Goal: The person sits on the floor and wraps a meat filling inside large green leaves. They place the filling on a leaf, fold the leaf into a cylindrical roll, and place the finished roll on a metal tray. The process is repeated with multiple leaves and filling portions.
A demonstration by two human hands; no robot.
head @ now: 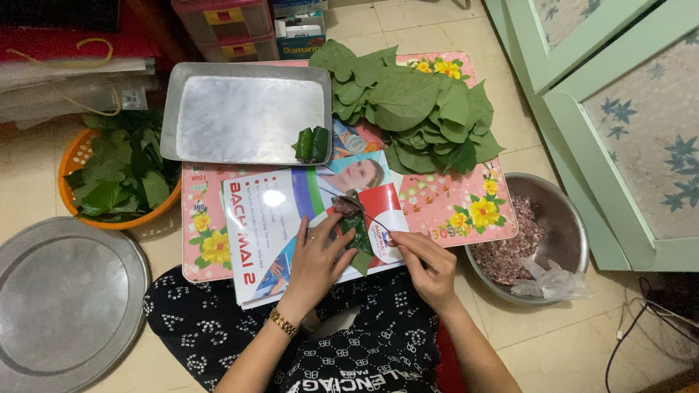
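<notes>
Two hands work one leaf (358, 234), which lies on a magazine (291, 218) across the person's lap, over a pink flowered board (451, 200). Largest nearby items: a round tray (62, 298) on the floor at far left, a rectangular tray (247, 116) holding two finished rolls (312, 144), a leaf pile (415, 109) ahead, an orange basket (116, 171) of leaves, and a steel bowl (553, 233) of minced filling at right. The leaf's long axis runs near to far, with a dab of filling (347, 206) at its far end. Left hand (317, 258) lies flat beside the leaf, fingers spread, fingertips pressing its left edge. Right hand (426, 266) pinches the near right edge between thumb and forefinger. Both hands sit equally close, flanking the leaf.
</notes>
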